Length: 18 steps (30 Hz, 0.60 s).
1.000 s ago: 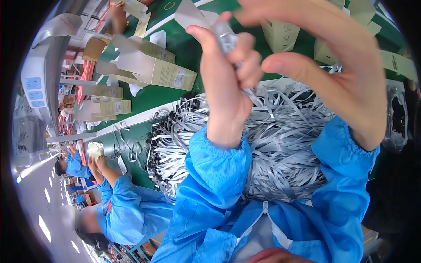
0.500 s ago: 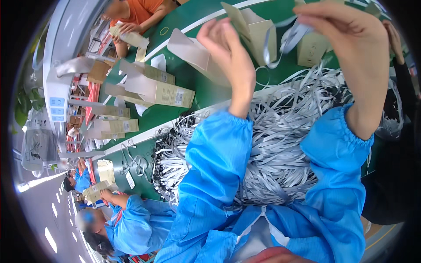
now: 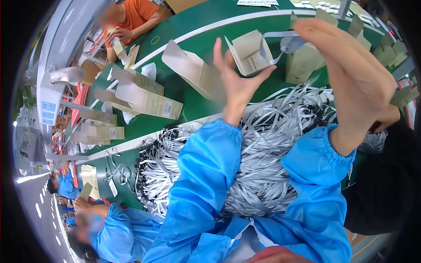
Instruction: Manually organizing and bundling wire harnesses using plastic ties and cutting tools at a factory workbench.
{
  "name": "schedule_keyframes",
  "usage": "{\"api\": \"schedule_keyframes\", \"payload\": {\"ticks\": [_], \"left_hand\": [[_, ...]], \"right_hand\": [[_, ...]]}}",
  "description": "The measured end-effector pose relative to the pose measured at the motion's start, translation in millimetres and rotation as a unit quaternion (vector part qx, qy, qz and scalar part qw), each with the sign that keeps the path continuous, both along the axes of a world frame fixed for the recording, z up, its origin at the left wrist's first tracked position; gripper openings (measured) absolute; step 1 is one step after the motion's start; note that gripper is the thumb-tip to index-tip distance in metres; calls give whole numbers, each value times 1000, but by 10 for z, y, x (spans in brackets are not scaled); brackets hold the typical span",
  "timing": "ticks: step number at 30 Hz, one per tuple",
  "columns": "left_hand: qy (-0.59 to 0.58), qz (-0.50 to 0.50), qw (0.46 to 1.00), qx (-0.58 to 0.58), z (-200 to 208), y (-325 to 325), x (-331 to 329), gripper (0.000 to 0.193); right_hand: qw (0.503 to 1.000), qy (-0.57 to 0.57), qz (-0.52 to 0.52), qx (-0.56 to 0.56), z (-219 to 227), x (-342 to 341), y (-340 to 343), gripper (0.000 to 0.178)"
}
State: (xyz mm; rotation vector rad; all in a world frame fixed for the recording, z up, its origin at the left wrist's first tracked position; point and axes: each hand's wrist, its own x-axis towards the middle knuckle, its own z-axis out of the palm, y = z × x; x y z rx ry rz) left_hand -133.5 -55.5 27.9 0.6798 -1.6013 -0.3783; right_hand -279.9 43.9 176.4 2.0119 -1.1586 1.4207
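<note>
Two hands up over the green tabletop (image 3: 188,94), both ours, blue sleeves. Left hand (image 3: 239,85) has fingers spread fairly wide, thumb and fingertips cupping the underside of a small open cardboard box (image 3: 251,52); the box is tilted, flaps open, mouth facing us. Right hand (image 3: 351,72) is seen mostly from the back, fingers reaching toward the box; we can't tell how far they're closed. A grey strap (image 3: 285,44) loops from the right hand's fingertips to the box mouth, one end at or inside the opening; we can't see the grip on it itself.

Below both forearms, at the near edge of the tabletop, a big pile of grey straps (image 3: 263,166) with dark ends, touching our sleeves. Box and hands sit above the pile's far side.

More open boxes: one lying flat (image 3: 193,72) just left of the left hand, a taller one (image 3: 302,63) standing between the two hands, several longer cartons (image 3: 151,101) toward the left edge. A person in an orange shirt (image 3: 131,17) is at the far left corner, hands on a small carton. Another person in blue (image 3: 109,228) sits at the near left, beside the pile.
</note>
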Motion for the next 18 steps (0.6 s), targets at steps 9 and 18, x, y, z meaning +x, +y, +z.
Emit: {"api": "schedule_keyframes", "payload": {"ticks": [9, 18], "left_hand": [[-38, -72, 995, 57, 185, -46, -28, 129], [-319, -33, 901, 292, 155, 141, 412, 81]], "right_hand": [[972, -9, 58, 229, -434, 74, -420, 19], [941, -46, -59, 330, -561, -27, -558, 26]]}}
